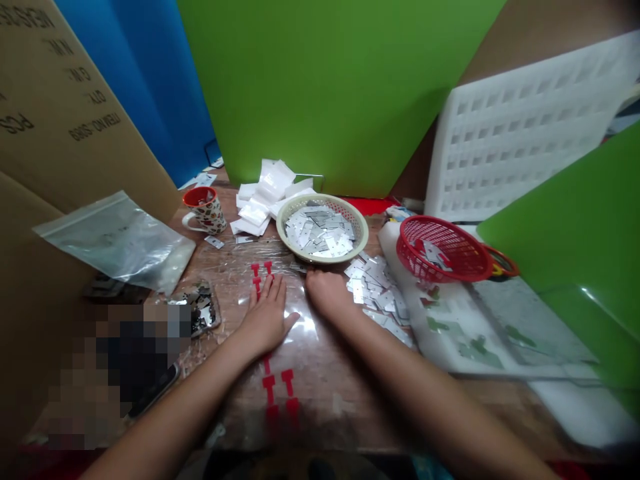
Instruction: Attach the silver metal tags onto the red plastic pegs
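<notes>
My left hand (pixel 267 312) lies flat on the wooden table (pixel 320 373), fingers stretched out, over a row of small red T-shaped pieces (pixel 261 273). More red pieces (pixel 280 390) lie nearer to me. My right hand (pixel 325 290) rests on the table just right of it, its fingers curled under and hidden, beside a pile of small silver-white packets (pixel 377 290). A cream basket (pixel 323 229) full of the same packets stands just beyond both hands.
A red mesh basket (pixel 443 250) sits at right on a white foam sheet (pixel 450 333). A red-rimmed mug (pixel 204 210), a stack of white bags (pixel 265 193) and a clear plastic bag (pixel 117 240) are at left. Green panels and cardboard enclose the table.
</notes>
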`<action>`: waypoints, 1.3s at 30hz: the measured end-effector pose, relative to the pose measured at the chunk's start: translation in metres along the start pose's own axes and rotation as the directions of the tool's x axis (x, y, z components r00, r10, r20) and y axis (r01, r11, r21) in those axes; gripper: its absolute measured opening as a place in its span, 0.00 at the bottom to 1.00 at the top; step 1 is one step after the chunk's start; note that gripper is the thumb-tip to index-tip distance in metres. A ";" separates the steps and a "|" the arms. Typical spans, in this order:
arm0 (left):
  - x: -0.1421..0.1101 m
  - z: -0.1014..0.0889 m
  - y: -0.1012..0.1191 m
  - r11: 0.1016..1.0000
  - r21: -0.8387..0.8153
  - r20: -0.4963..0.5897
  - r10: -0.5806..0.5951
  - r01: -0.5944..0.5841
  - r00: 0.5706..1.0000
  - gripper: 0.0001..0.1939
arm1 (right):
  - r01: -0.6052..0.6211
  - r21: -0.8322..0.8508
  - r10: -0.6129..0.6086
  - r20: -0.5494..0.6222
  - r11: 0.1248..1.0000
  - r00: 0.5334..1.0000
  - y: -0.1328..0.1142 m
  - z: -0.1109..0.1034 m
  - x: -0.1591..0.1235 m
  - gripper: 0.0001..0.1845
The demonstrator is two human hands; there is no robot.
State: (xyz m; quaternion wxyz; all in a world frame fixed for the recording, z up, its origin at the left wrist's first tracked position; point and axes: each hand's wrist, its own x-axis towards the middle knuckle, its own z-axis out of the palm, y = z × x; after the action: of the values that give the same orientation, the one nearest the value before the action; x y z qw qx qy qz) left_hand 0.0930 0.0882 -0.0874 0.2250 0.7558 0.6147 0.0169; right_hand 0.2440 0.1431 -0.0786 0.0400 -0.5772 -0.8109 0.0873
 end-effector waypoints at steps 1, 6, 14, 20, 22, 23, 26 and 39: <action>0.000 0.000 0.000 1.000 -0.011 -0.006 0.004 -0.004 1.000 0.39 | 0.005 -0.001 -0.005 0.014 1.000 1.000 0.002 0.000 0.004 0.14; 0.000 0.004 -0.006 0.992 -0.120 -0.060 0.023 -0.030 0.998 0.39 | 0.037 0.043 -0.038 0.035 0.998 0.999 0.014 -0.009 0.001 0.12; -0.009 -0.009 -0.009 0.879 -0.461 -0.172 0.050 -0.125 0.984 0.31 | 0.058 0.385 -0.122 0.145 0.921 0.982 0.023 -0.033 -0.056 0.16; -0.038 -0.028 0.005 0.411 -0.901 0.158 0.017 0.137 0.987 0.17 | 0.042 0.729 -0.376 0.302 0.683 0.876 0.010 -0.048 -0.069 0.15; -0.047 -0.032 0.004 0.304 -0.926 0.245 0.036 0.223 0.969 0.15 | 0.032 0.757 -0.448 0.351 0.652 0.822 0.007 -0.050 -0.066 0.15; -0.051 -0.033 0.003 0.273 -0.927 0.284 0.063 0.258 0.957 0.14 | 0.037 0.756 -0.476 0.372 0.653 0.797 0.005 -0.050 -0.064 0.15; -0.058 -0.035 -0.003 0.326 -0.902 0.349 0.168 0.283 0.922 0.12 | 0.059 0.763 -0.484 0.346 0.643 0.804 -0.001 -0.045 -0.062 0.15; -0.054 0.009 -0.017 -0.020 -0.992 0.122 -0.396 0.124 0.910 0.12 | 0.173 0.352 -0.230 0.126 0.920 0.965 -0.044 0.013 -0.114 0.06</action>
State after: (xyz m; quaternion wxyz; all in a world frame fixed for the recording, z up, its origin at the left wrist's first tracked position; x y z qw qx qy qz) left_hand 0.0667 0.0371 -0.0880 0.6192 0.2517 0.5784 0.4676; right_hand 0.2383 0.0202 -0.0788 0.0800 -0.4658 -0.8396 0.2679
